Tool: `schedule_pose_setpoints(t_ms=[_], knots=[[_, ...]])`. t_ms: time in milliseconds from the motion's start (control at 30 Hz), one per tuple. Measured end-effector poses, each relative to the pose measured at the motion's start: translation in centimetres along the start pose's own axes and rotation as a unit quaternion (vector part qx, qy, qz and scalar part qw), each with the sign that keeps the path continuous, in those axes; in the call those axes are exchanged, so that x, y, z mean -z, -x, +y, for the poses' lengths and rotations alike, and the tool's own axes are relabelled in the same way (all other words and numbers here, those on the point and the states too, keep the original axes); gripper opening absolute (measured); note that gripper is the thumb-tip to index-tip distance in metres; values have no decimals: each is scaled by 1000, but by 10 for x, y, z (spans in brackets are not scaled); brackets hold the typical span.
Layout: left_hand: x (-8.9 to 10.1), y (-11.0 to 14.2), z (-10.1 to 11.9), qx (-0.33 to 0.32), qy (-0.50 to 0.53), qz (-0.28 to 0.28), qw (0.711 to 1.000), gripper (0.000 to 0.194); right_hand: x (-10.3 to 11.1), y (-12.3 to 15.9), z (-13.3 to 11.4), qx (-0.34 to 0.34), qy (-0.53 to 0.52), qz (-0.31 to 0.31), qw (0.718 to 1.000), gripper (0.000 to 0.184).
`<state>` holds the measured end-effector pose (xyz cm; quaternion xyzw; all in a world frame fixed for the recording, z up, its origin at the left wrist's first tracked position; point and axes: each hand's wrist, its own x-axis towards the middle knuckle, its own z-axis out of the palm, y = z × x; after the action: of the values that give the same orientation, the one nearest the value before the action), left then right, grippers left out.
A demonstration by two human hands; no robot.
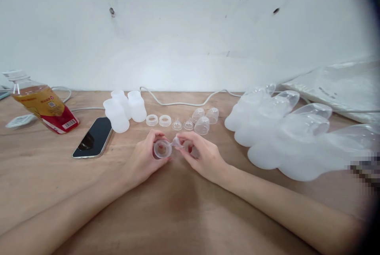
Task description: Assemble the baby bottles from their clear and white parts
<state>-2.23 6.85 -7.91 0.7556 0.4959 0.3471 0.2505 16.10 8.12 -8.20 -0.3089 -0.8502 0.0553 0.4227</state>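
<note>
My left hand (148, 153) is closed round a translucent screw ring (162, 149), its opening turned up toward me. Between the thumb and fingers of my right hand (204, 153) is a clear bottle nipple (177, 142), tilted, its edge close to the ring; whether they touch I cannot tell. Behind my hands lie two more rings (158, 120) and two more nipples (183, 124), in a row on the table. Three clear dome caps (204, 119) stand to the right of these. To the left, three frosted white bottle bodies (124, 109) are grouped together.
A phone (93, 138) and a drink bottle (44, 104) are on the left. Several assembled bottles with clear caps (291, 134) fill the right side, a plastic bag (341, 85) behind them. A white cable (184, 104) runs along the wall (190, 41).
</note>
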Motion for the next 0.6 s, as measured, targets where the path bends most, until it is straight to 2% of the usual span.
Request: schedule_pose_setpoints(t_ms=[133,333,600], knots=[[-2,1,5,-6,-3,6,1000,32,-1,-3,-3,75,16,-27,997,15],[1,2,10,-40,4,-10,999,36,3,-6,-8,152,24,-41,987,22],[4,5,16,-71,-9,1,997,37,4,-4,-11,104,9,-83,991,20]])
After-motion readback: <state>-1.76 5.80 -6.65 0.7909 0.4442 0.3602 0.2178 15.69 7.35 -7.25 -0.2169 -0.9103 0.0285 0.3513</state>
